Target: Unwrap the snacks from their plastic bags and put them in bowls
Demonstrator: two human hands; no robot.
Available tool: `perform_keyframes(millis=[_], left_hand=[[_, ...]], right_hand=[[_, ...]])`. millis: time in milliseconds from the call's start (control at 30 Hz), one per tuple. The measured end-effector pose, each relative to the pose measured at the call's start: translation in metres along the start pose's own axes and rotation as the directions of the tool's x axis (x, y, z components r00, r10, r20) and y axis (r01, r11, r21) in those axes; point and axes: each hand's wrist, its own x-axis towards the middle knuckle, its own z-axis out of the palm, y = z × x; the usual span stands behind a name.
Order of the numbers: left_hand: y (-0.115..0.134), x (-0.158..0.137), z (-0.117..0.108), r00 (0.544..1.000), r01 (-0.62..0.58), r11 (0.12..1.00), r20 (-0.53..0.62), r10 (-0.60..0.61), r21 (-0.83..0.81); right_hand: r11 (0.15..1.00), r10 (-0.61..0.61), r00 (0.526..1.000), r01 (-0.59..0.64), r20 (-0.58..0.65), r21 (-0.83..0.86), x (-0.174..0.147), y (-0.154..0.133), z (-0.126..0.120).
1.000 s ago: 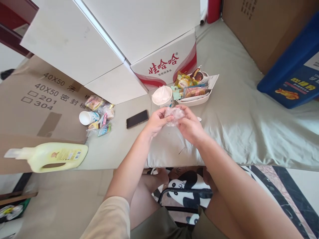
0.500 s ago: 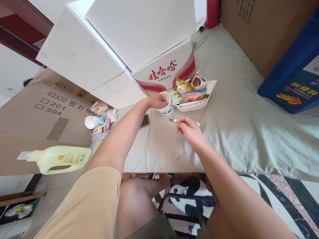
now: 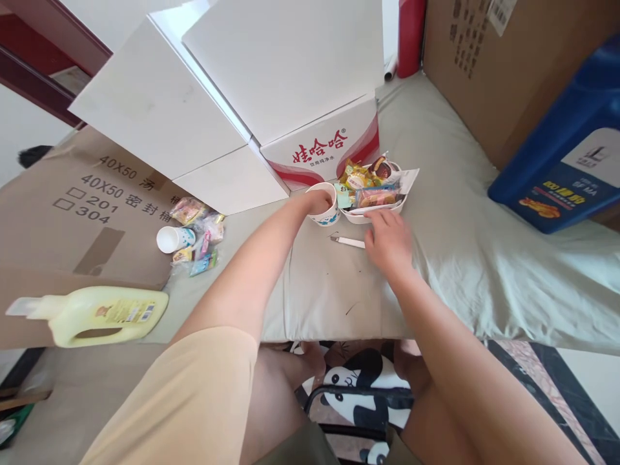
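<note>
My left hand [image 3: 320,201] reaches into a white paper cup [image 3: 327,216] with blue print; its fingers are hidden inside the cup. Beside the cup stands a white oval bowl [image 3: 356,219] filled with wrapped snacks [image 3: 375,196]. My right hand [image 3: 389,240], slightly blurred, is at the front rim of this bowl with its fingers stretched forward. I see nothing held in it. Just left of that hand, a slim white craft knife [image 3: 349,242] with a grey tip lies on the cloth.
At the left, stacked paper cups [image 3: 175,239] lie on their side by several wrapped snacks [image 3: 206,248]. A yellow detergent bottle [image 3: 109,314] lies nearer. White cartons [image 3: 320,155] stand behind the bowl; a blue jug [image 3: 557,155] and a brown carton [image 3: 484,77] stand right.
My right hand has moved from over the craft knife up and right to the bowl's front rim, uncovering the knife. My left hand stays in the cup. The view has shifted slightly.
</note>
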Motion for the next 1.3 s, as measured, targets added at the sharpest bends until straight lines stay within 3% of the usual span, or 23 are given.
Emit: perform_keyframes(millis=[100,267,400,633,767,933,1067,1200,1300], left_hand=[[0.004,-0.026,-0.01,0.997,0.014,0.995,0.073,-0.021,0.1],[0.011,-0.068,-0.002,0.985,-0.128,0.908,0.159,0.069,0.4],[0.016,-0.078,0.012,0.98,-0.182,0.902,0.142,0.136,0.391],[0.028,-0.067,0.022,0.958,-0.285,0.896,0.109,0.263,0.339],[0.036,-0.061,0.022,0.961,-0.272,0.908,0.047,0.272,0.319],[0.052,-0.044,0.01,0.959,-0.227,0.93,-0.103,0.266,0.29],[0.085,-0.018,-0.008,0.928,-0.241,0.927,-0.213,0.307,0.287],[0.132,0.015,-0.013,0.911,-0.292,0.912,-0.208,0.357,0.289],[0.159,0.041,-0.001,0.92,-0.305,0.921,-0.177,0.351,0.241]], right_hand=[[0.969,-0.084,0.995,0.093,0.048,-0.227,0.002,0.004,0.004],[0.902,-0.105,0.99,0.135,0.095,-0.411,0.019,0.009,0.004],[0.873,-0.04,0.991,0.097,0.129,-0.477,0.028,0.021,-0.015],[0.834,0.054,0.995,0.004,0.089,-0.552,0.053,0.051,-0.053],[0.825,0.037,0.991,0.043,0.129,-0.564,0.063,0.057,-0.066],[0.815,-0.009,0.98,0.122,0.199,-0.566,0.028,0.062,-0.081],[0.814,-0.103,0.984,0.166,0.143,-0.557,-0.022,0.071,-0.09],[0.828,-0.232,0.972,0.216,0.034,-0.518,-0.059,0.08,-0.093],[0.832,-0.205,0.979,0.166,-0.014,-0.529,-0.074,0.083,-0.097]])
